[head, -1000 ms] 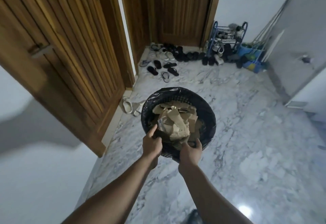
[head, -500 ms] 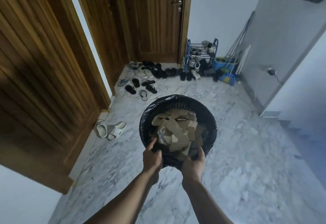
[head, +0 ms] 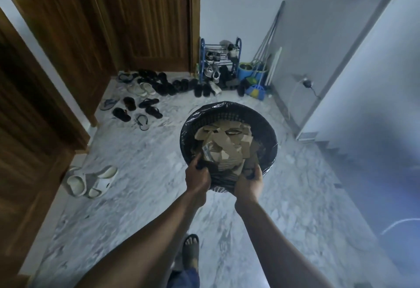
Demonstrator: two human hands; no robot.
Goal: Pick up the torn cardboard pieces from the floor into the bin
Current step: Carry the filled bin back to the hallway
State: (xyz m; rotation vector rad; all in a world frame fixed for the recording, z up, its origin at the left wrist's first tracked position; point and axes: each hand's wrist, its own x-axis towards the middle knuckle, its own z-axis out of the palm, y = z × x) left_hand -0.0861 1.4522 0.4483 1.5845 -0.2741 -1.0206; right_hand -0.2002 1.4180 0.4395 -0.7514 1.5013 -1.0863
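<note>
A pair of white slippers (head: 91, 181) lies on the marble floor (head: 145, 158) at the near left, beside a wooden door (head: 34, 128). Right of them, the left hand (head: 197, 180) curls its grip over the near rim of the black-lined bin (head: 227, 107), thumb inside and fingers beneath. The bin is held up above the floor. The torn cardboard pieces (head: 227, 144) are heaped inside it, just beyond both grips. The right hand (head: 248, 182) clasps the same near rim, thumb hooked in, close beside the left.
</note>
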